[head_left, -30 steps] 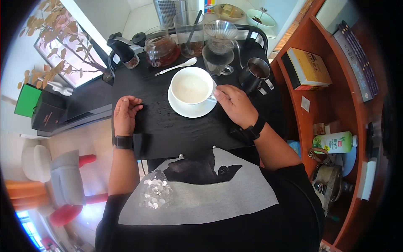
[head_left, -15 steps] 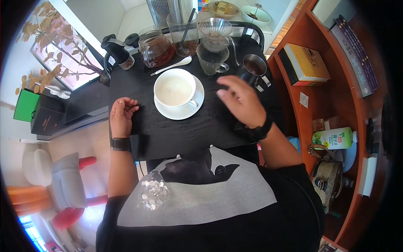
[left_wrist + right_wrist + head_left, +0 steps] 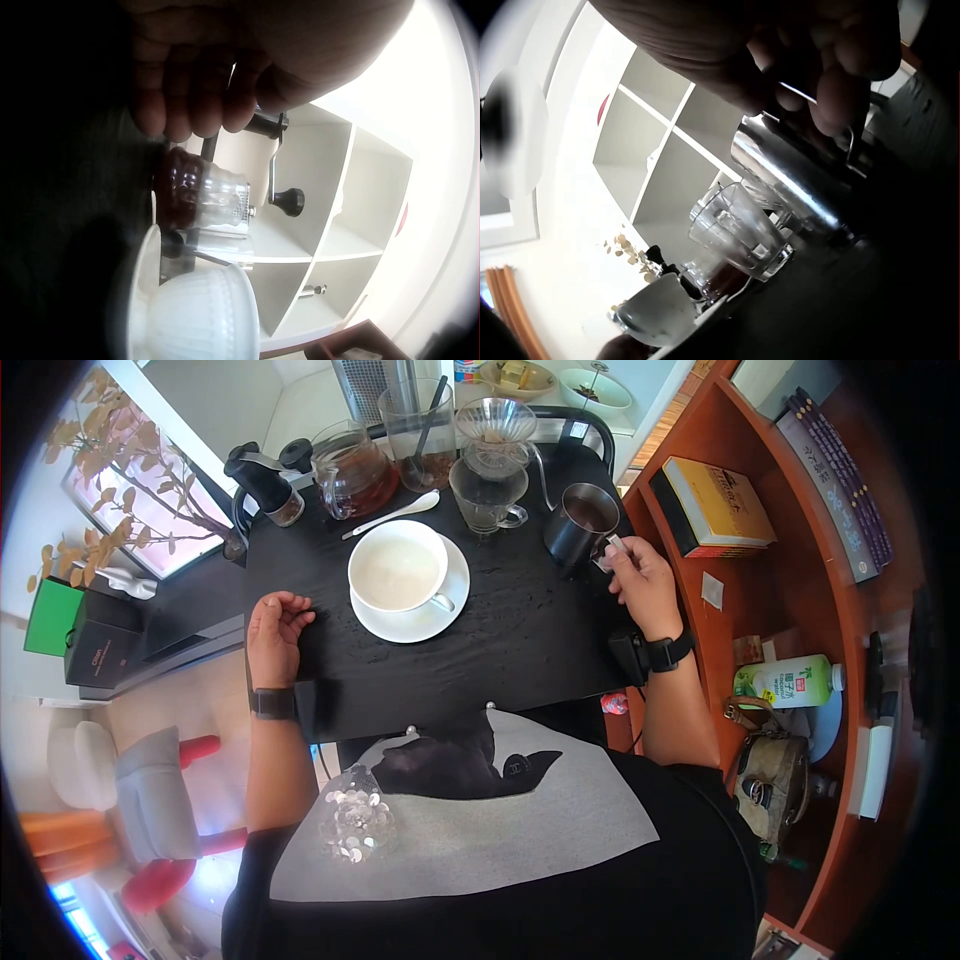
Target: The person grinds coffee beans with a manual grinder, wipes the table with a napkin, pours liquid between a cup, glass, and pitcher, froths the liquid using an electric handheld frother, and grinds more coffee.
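At the table's right side my right hand [image 3: 645, 588] grips the handle of a dark metal milk pitcher [image 3: 567, 546], which stands upright with brown liquid inside. In the right wrist view my fingers [image 3: 832, 97] curl at the handle beside the shiny pitcher [image 3: 791, 176]. My left hand [image 3: 277, 638] rests at the left edge of the table, its fingers loosely curled around nothing. Right of it stands a white cup [image 3: 372, 602] of pale milky liquid on a white saucer [image 3: 445, 615]. The cup's handle points right, toward the pitcher.
Behind the cup lie a white spoon [image 3: 400, 512], a glass teapot [image 3: 350, 475] of reddish-brown liquid and a tall glass with a dark stick [image 3: 433, 420]. A glass dripper [image 3: 495, 425] sits over a glass cup [image 3: 485, 500]. A hand grinder [image 3: 262, 480] stands back left; a wooden shelf [image 3: 690, 615] borders the right.
My right hand has let go of the white cup's handle, moved right and taken hold of the pitcher's handle. The left hand has stayed at the table edge. The head view has shifted slightly.
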Motion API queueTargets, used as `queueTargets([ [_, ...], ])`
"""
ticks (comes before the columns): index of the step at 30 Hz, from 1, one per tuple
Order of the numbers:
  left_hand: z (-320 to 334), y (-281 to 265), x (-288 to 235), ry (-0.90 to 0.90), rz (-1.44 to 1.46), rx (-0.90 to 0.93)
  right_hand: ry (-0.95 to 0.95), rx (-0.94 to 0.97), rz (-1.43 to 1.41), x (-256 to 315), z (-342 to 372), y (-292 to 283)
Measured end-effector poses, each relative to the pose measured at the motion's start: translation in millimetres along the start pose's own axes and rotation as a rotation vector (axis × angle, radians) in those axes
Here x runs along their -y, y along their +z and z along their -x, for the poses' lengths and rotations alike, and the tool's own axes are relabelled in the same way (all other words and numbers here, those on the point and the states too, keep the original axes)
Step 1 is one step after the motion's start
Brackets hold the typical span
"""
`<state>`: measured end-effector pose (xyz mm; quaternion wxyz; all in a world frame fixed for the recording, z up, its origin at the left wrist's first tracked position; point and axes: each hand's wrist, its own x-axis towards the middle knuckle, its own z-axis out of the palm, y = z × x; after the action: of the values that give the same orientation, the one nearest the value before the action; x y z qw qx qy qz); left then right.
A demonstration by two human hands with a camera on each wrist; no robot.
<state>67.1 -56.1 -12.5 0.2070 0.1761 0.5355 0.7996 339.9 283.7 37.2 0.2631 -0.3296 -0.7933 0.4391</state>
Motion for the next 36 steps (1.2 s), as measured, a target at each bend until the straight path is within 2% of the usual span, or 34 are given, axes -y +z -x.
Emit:
queueTargets([
  [2,0.0,-0.6,0.6,0.001,-0.002,-0.006,0.054,0.001,-0.186,-4.4,-1.9,2.8],
  [5,-0.2,0.0,0.0,0.005,-0.002,-0.008,0.014,-0.015,-0.231,-17.7,-1.4,0.4],
  [11,-1.7,-6.6,3.2,0.001,-0.021,0.037,0.062,-0.045,-0.337,-26.4,7.3,-13.2],
  [23,0.4,0.0,0.4,-0.001,-0.013,-0.016,0.039,-0.152,-0.354,-29.3,6.0,-36.7],
  [28,0.2,-3.7,0.8,-0.008,-0.038,0.023,0.071,-0.112,-0.307,-30.1,4.7,-27.8],
  [32,1.3,2.4,-1.6,0.003,-0.02,-0.015,0.07,-0.045,-0.35,-29.4,4.1,-18.8],
  [34,1.6,2.7,-2.5,-0.003,-0.015,-0.007,0.065,-0.007,-0.317,-21.4,1.8,-22.8],
  [36,2.0,2.7,-2.1,-0.003,-0.012,-0.013,0.177,0.044,0.028,1.9,0.1,-30.7],
])
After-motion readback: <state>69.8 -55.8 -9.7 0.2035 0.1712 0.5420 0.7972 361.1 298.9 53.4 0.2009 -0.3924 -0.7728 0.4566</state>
